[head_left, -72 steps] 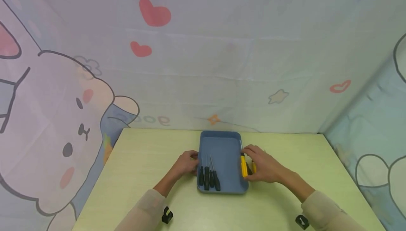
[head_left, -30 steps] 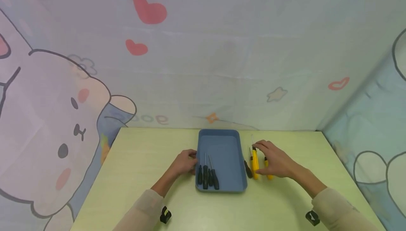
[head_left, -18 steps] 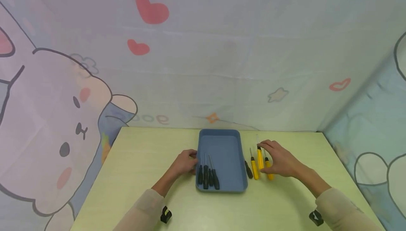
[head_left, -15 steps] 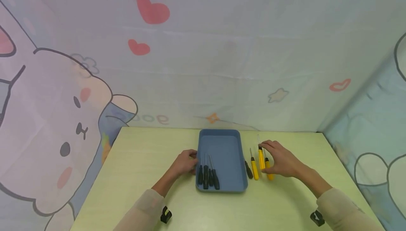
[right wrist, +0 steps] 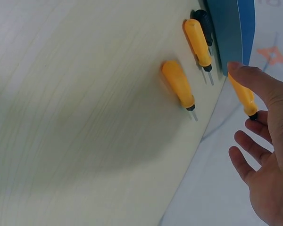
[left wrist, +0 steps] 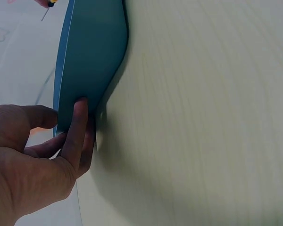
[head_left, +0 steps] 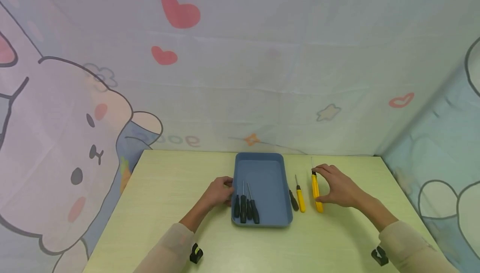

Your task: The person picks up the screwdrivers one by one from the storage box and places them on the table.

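A screwdriver with a yellow handle [head_left: 314, 186] is pinched between the thumb and fingertips of my right hand [head_left: 339, 187], shaft pointing to the back. The right wrist view shows this screwdriver [right wrist: 243, 94] raised over the table. Below it lies another yellow screwdriver [right wrist: 178, 84], mostly hidden from the head view. To the left a third yellow screwdriver [head_left: 301, 200] and a black screwdriver [head_left: 293, 201] lie beside the blue tray [head_left: 268, 181]. My left hand [head_left: 219, 191] holds the tray's left edge, thumb at the rim and fingers against the outer wall [left wrist: 87, 56].
Several black screwdrivers [head_left: 243, 209] lie side by side in the tray's front left corner, shafts to the back. The pale table [head_left: 180, 169] ends at a printed cloth backdrop [head_left: 262, 77], with another cloth side on the right.
My right hand has carried the yellow screwdriver from the tray's right edge rightward, past the others, to above the rightmost one. My left hand has stayed at the tray's edge.
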The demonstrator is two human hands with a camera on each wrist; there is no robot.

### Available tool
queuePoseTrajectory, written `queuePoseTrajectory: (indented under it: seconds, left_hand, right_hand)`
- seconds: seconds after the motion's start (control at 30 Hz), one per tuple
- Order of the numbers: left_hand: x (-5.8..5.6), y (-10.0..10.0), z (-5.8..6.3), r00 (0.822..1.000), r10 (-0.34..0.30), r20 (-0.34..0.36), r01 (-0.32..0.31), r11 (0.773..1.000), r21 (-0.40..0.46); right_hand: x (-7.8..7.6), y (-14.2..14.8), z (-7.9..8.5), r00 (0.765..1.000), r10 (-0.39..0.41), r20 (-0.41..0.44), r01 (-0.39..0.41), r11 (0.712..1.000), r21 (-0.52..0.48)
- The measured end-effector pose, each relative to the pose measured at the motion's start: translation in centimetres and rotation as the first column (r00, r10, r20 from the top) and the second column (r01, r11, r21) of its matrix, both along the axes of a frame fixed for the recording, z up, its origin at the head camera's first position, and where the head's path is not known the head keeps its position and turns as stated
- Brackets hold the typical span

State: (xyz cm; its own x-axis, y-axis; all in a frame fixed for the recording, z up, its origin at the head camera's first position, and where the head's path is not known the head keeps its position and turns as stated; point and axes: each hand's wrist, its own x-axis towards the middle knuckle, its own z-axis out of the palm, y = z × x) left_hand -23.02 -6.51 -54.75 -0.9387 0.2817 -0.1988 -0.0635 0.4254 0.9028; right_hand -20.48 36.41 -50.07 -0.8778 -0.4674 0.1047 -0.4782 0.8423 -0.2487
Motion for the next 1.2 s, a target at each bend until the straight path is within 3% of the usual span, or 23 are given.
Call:
queuePoseTrajectory:
  seconds: [0.6,1.2]
  left_hand:
    - [0.0,0.0,0.2,1.0,-0.001,0.007,0.001,1.0,-0.003]
    - [-0.1,0.0,-0.2,1.0,0.005,-0.002,-0.005,1.0,-0.007]
  right_hand:
    - [-0.2,1.5,-0.1,0.998,-0.05,0.047,0.05,0.999,0.003]
    - [-0.1,2.9,-1.3,0.991,-0.056,0.123,0.052,0.998,0.035]
